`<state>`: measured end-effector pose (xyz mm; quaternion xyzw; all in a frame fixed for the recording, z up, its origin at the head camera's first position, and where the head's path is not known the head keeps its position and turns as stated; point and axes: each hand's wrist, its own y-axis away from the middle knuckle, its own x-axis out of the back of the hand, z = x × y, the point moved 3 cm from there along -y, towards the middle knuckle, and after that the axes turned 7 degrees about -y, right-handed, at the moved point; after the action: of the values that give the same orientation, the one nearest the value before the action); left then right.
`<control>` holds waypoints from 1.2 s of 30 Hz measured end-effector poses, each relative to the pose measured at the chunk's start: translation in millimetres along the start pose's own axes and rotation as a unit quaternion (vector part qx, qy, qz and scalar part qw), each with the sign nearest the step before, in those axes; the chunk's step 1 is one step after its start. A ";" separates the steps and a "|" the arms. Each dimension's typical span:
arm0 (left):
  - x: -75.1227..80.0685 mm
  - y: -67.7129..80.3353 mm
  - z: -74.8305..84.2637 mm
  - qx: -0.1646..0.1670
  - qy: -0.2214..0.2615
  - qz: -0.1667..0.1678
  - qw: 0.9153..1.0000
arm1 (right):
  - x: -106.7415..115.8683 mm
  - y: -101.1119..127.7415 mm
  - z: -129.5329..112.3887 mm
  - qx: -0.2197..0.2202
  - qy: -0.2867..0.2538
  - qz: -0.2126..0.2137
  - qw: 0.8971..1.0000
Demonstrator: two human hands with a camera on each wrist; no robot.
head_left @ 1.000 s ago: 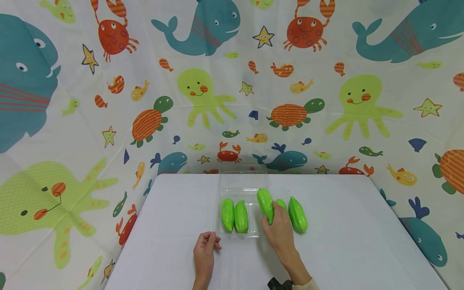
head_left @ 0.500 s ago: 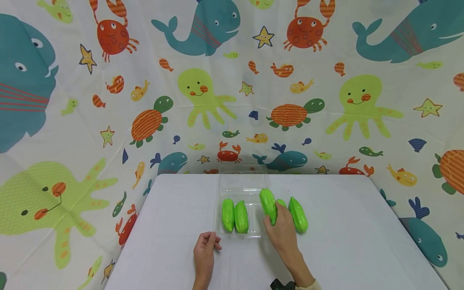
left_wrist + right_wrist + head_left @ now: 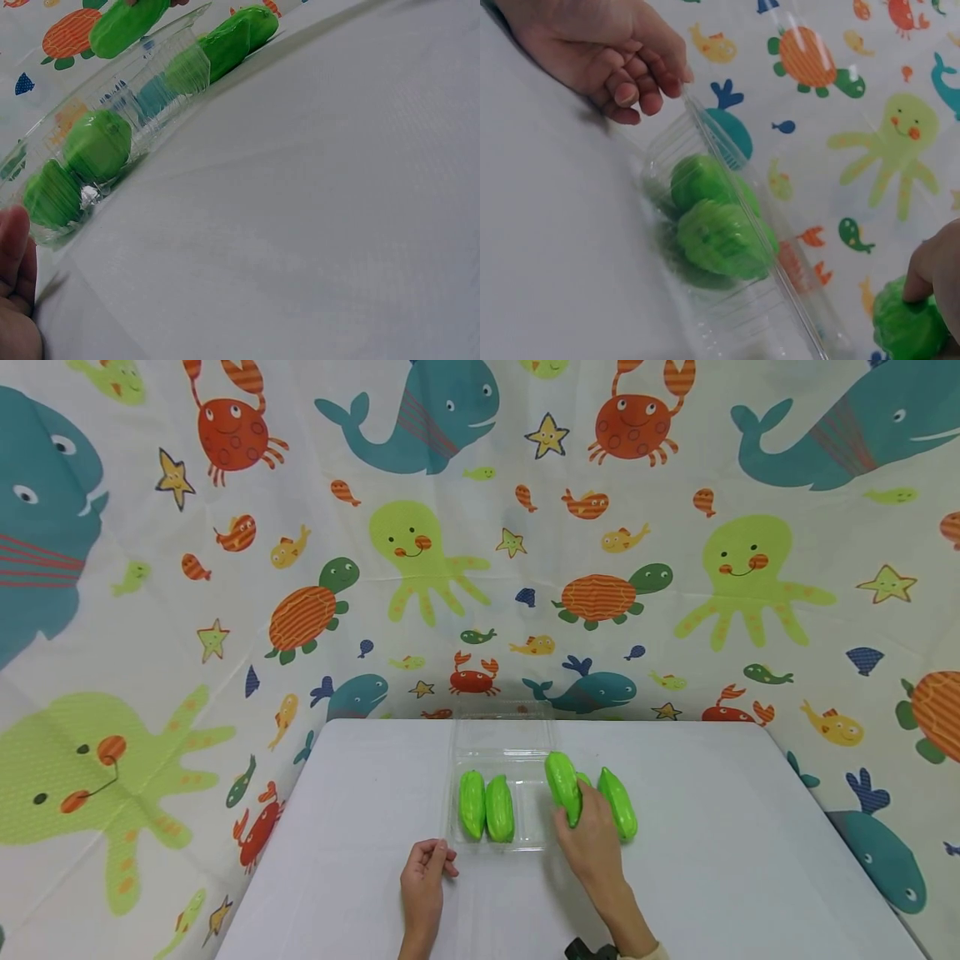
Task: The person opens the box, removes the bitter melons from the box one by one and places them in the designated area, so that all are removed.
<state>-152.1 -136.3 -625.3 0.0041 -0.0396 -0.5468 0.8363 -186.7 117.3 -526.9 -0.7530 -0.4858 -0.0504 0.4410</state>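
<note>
My right hand (image 3: 591, 842) grips a bright green, ridged cucumber-like vegetable (image 3: 562, 787), raised over the right side of a clear plastic clamshell box (image 3: 531, 839). The box stands with its lid (image 3: 502, 731) folded back. Two matching vegetables (image 3: 472, 806) lie side by side in its left part. At the box's near left corner, my left hand (image 3: 423, 881) pinches the rim between thumb and forefinger, other fingers curled, as the right wrist view shows. Right of the box lies another green vegetable (image 3: 618, 804); one more (image 3: 583, 778) is mostly hidden behind my right hand.
A white cloth covers the table (image 3: 712, 860). Behind and along the sides hangs a curtain (image 3: 450, 610) printed with sea animals. The table's back edge runs close behind the box, and the raised lid reaches up to it.
My right hand has shifted a little to the right with the green vegetable, from above the box's middle right toward its right edge. The left hand and box have stayed in place.
</note>
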 end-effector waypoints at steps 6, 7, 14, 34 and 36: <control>0.2 -0.2 0.7 -0.002 -0.004 0.004 1.000 | 2.2 2.3 4.8 -0.009 0.002 -0.001 1.000; 0.2 -0.1 0.9 -0.001 -0.004 0.004 1.000 | 2.6 2.6 5.3 -0.012 0.001 -0.003 1.000; 0.4 0.8 0.5 0.000 -0.005 0.004 1.000 | 6.3 4.5 9.1 -0.025 0.005 -0.009 1.000; -0.7 -0.1 -3.0 -0.006 -0.004 0.004 1.000 | 14.8 10.5 21.9 -0.015 0.008 0.011 1.000; -0.7 0.0 -3.0 -0.009 -0.005 0.006 1.000 | 15.6 10.8 23.7 -0.021 0.008 0.013 1.000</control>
<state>-152.2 -135.7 -628.3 -0.0066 -0.0389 -0.5423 0.8392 -178.5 143.4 -540.1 -0.7677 -0.4716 -0.0604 0.4297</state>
